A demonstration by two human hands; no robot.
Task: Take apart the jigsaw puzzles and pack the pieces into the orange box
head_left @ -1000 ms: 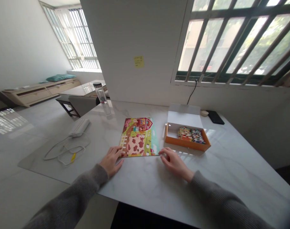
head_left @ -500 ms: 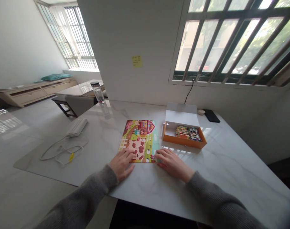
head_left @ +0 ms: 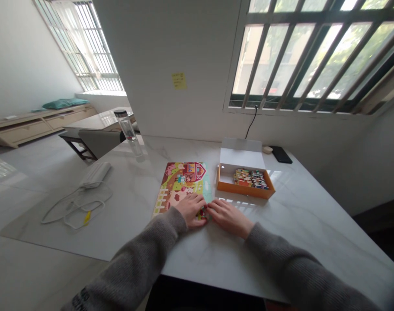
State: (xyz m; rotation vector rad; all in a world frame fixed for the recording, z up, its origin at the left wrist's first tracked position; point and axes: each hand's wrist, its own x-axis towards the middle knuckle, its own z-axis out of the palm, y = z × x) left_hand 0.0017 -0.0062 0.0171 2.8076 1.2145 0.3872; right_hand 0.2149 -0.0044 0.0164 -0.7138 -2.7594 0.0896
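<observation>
A colourful farm-picture puzzle board [head_left: 180, 181] lies flat on the white marble table [head_left: 297, 224]. My left hand [head_left: 192, 209] rests on the board's near right part, fingers spread flat. My right hand [head_left: 227, 216] lies beside it at the board's near right corner, fingers stretched out and touching the edge. Both hands almost meet. To the right of the board stands an open orange box [head_left: 245, 188] with several small colourful pieces [head_left: 250, 178] in it, its white lid [head_left: 242, 157] folded back.
A clear bottle [head_left: 125, 125] stands at the far left of the table. A white adapter with coiled cable [head_left: 86, 190] lies at the left. A black phone [head_left: 280, 154] and a small white object [head_left: 267, 150] lie by the wall. A yellow note [head_left: 179, 80] sticks to the wall.
Both hands have slid together along the board's near edge: the left hand moved right onto the picture, the right hand moved left to the corner. The view has shifted a little.
</observation>
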